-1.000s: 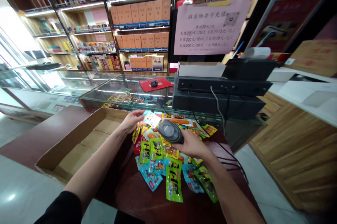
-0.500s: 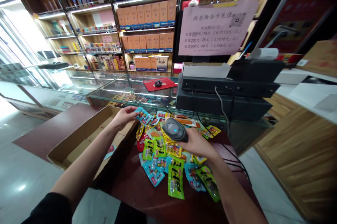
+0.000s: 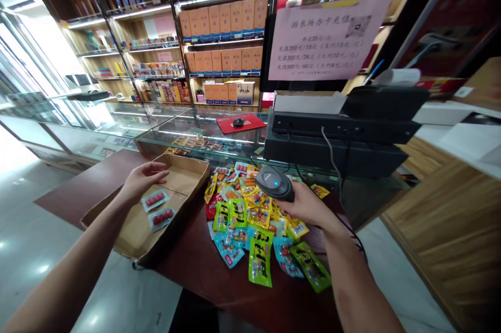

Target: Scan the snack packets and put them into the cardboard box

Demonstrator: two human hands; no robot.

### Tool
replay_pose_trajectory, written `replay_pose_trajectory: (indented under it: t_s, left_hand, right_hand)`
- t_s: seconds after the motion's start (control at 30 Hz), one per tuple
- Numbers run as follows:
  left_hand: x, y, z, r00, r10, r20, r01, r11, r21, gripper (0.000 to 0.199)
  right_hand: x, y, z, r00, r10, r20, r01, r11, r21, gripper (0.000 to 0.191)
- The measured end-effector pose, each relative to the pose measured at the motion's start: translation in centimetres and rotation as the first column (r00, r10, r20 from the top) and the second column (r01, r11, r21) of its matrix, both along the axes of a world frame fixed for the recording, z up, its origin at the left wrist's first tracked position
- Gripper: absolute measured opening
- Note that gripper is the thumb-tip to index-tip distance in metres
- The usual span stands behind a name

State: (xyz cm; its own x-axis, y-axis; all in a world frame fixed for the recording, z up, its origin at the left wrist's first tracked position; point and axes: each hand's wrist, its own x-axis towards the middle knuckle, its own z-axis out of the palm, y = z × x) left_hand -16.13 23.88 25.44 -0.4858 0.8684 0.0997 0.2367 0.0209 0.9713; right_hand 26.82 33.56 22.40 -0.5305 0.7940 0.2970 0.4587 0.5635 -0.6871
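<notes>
Here the right hand [image 3: 309, 206] is clenched around a barcode scanner [image 3: 274, 182] above the snack packets [image 3: 250, 228] heaped on the dark red table [image 3: 219, 281]. The left hand [image 3: 143, 179] hangs loose and empty over the cardboard box [image 3: 183, 176], just above two packets [image 3: 158, 207] lying inside. Scanning well likely means aiming squarely at one flattened packet. Beyond stands the glass counter [image 3: 188, 137].

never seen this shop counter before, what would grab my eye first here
A bright heap of green, blue and yellow snack packets covers the dark red table in the middle. The right hand grips a black handheld barcode scanner above it, while the open left hand hovers over a shallow brown cardboard box holding two blue packets.
</notes>
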Motion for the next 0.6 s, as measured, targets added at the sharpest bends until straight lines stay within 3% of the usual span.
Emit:
replay_pose_trajectory:
  t_s: [0.17,0.33,0.43,0.6]
  left_hand:
    - [6.3,4.4,-2.5,0.971,-0.238,-0.002,0.238,0.971,-0.001,0.044]
    - [14.2,8.7,-5.5,0.875,-0.483,-0.022,0.478,0.872,-0.108,0.042]
    - [17.8,10.2,-7.3,0.821,-0.531,-0.211,0.484,0.843,-0.235,0.042]
    - [21.0,10.8,-8.8,0.669,-0.5,-0.549,0.382,0.866,-0.323,0.044]
  right_hand:
    - [0.8,-0.1,0.6,0.999,0.043,0.004,-0.043,0.999,-0.013,0.027]
    - [2.3,0.1,0.9,0.999,0.05,0.019,-0.05,0.998,-0.027,0.032]
    - [3.2,0.2,1.0,0.999,0.032,0.034,-0.031,0.998,-0.049,0.035]
    - [3.8,0.1,1.0,0.998,0.04,0.038,-0.037,0.996,-0.076,0.037]
